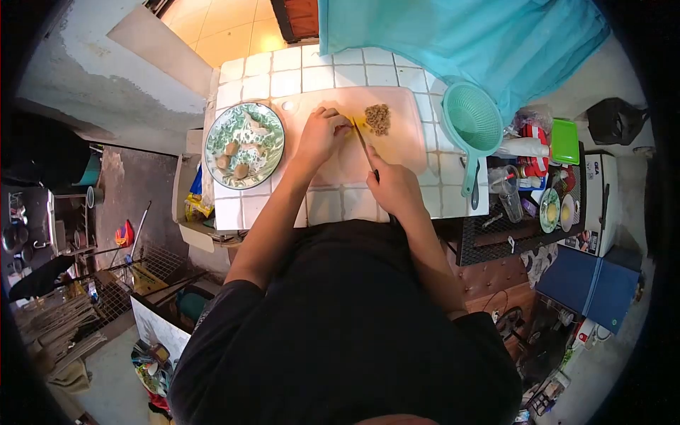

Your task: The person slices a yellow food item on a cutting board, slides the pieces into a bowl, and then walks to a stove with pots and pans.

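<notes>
Person in a black shirt (347,333) stands at a white-tiled worktop (322,205), seen from above. Right hand (394,188) is nearest, clenched around a knife (365,150) handle, blade pointing away across the pink cutting board (340,166). Left hand (322,133) sits further out on the board, fingers curled down, pressing a small yellowish piece (352,123) right at the blade; what the piece is cannot be told. Just beyond the blade tip, a pile of chopped brownish bits (377,118) lies on the board's far part. Left of the board, touching its edge, a green patterned plate (244,145) carries a few brown lumps. Right of the board, a teal strainer (473,125) rests on the tiles, handle toward the person. Far edge: teal cloth (460,39) draped over the worktop. Cluttered rack of bottles and small dishes (538,184) stands off to the right.
</notes>
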Motion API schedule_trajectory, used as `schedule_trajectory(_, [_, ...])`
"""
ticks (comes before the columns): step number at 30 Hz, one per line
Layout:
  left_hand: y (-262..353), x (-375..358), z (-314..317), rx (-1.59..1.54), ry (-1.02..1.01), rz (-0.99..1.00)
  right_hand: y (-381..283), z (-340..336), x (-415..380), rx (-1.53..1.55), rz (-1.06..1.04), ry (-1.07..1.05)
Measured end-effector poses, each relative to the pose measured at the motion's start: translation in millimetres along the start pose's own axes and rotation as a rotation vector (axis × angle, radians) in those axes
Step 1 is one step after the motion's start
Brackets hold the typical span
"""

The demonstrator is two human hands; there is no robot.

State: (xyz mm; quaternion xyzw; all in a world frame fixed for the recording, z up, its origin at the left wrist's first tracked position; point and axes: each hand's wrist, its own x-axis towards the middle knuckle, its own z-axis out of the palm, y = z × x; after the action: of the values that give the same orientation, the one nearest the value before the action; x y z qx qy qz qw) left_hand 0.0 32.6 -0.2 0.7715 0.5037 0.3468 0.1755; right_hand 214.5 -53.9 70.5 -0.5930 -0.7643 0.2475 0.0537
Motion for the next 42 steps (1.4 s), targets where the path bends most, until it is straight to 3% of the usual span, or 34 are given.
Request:
schedule_trajectory(8, [-5.7, -0.6, 3.1, -0.002, 0.014, 0.023, -0.3, 8.5, 3.0, -0.043, -0.011, -0.034])
schedule_trajectory(13, [-2.7, -3.6, 2.6, -0.022, -0.024, -0.108, 0.6, 10.7, 5.6, -0.02, -0.01, -0.008])
schedule_trajectory(22, [0.3, -9.7, 0.5, -0.057, 0.029, -0.102, 1.1, 10.5, 0.1, 0.036, -0.015, 0.054])
schedule_trajectory(25, [-0.8, -8.0, 3.2, -0.076, 0.048, -0.102, -6.9, 1.9, -1.3, -0.007, 0.05, -0.048])
schedule_trajectory(38, [3.0, -9.2, 0.6, -0.07, 0.006, -0.136, -2.9, 28.1, 5.4, -0.029, -0.072, 0.041])
schedule_trajectory(40, [3.6, -8.0, 1.0, -0.138, -0.027, -0.235, -1.9, 25.6, 5.3, -0.009, -0.083, 0.058])
schedule_trajectory(42, [1.5, -7.4, 4.3, -0.115, 0.017, -0.171, -1.7, 18.2, 5.7, 0.041, -0.052, 0.045])
